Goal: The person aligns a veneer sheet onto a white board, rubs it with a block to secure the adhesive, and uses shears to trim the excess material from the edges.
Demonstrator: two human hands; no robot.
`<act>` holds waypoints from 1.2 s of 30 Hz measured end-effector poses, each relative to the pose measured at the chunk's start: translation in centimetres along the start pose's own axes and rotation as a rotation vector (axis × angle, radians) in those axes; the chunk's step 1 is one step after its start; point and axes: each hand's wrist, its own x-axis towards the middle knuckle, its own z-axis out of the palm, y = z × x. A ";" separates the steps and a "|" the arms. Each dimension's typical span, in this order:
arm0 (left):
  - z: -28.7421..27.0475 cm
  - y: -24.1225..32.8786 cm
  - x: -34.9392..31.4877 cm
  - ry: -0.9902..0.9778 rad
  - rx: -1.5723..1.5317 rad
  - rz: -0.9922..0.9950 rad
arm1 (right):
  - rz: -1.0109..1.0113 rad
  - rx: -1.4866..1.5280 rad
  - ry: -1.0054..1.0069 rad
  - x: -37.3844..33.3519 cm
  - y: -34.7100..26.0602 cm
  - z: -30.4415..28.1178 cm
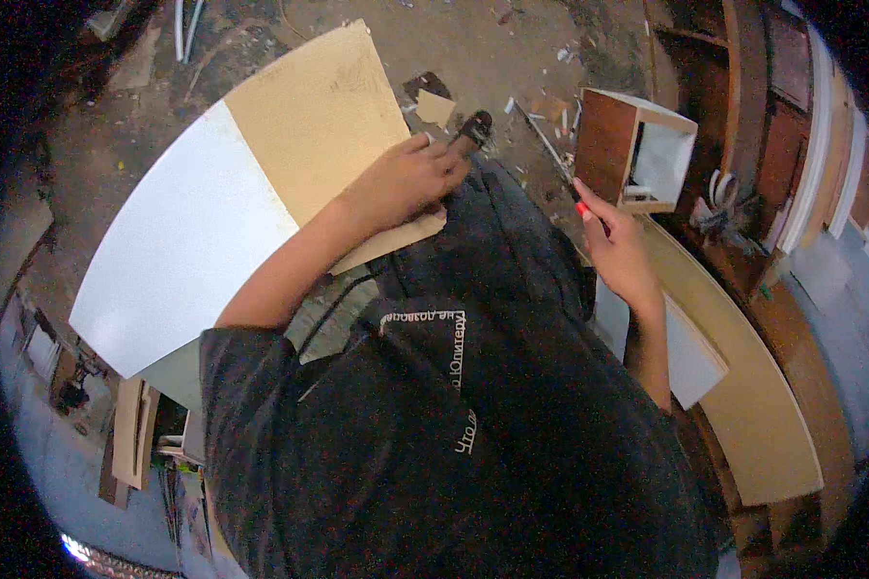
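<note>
A large curved-looking board, half white and half tan (309, 116), lies on my left. My left hand (406, 179) is at its right edge, fingers curled over the tan part with the thumb low by the edge; a ring shows on one finger. In my right hand (618, 241) is a long thin metal tool (547, 147) with a red and black handle, held closed around the handle. Its thin shaft points forward and left, apart from the board. Its exact kind is too unclear to tell.
A small brown and white open box (608, 145) stands beyond my right hand. Offcuts and a tan scrap (434, 108) litter the floor near my foot in a black sandal (476, 125). A long tan panel (753, 415) and a white panel (681, 352) lie on the right.
</note>
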 end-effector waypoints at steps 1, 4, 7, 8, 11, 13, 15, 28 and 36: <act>-0.3 -0.4 -0.5 0.004 -0.018 -0.011 | -0.017 -0.007 0.017 0.3 -0.1 -0.1; -1.2 -1.2 -1.6 -0.116 -0.007 -0.046 | 0.044 0.060 0.037 1.2 0.0 0.9; -1.5 -2.4 -1.6 0.009 0.030 -0.045 | 0.102 0.135 -0.018 2.5 0.2 0.2; -2.7 -2.9 -1.5 0.172 0.056 -0.105 | 0.108 0.169 -0.062 2.6 -0.2 -0.1; -7.5 -8.6 -1.4 0.677 0.147 -0.376 | -0.021 0.140 -0.040 3.8 -2.0 0.9; -9.9 -11.1 -1.2 0.703 0.028 -0.728 | -0.149 0.074 0.016 5.0 -5.0 2.6; -9.1 -12.4 -1.0 0.690 -0.062 -0.763 | 0.009 0.402 -0.117 6.5 -9.7 2.8; -8.7 -16.1 -2.7 0.471 -0.955 -0.741 | -0.242 -0.668 -0.096 7.9 -24.5 -1.9; -6.2 -17.8 -2.4 0.521 -0.524 -0.243 | -0.722 -1.331 -0.108 11.4 -32.1 -4.4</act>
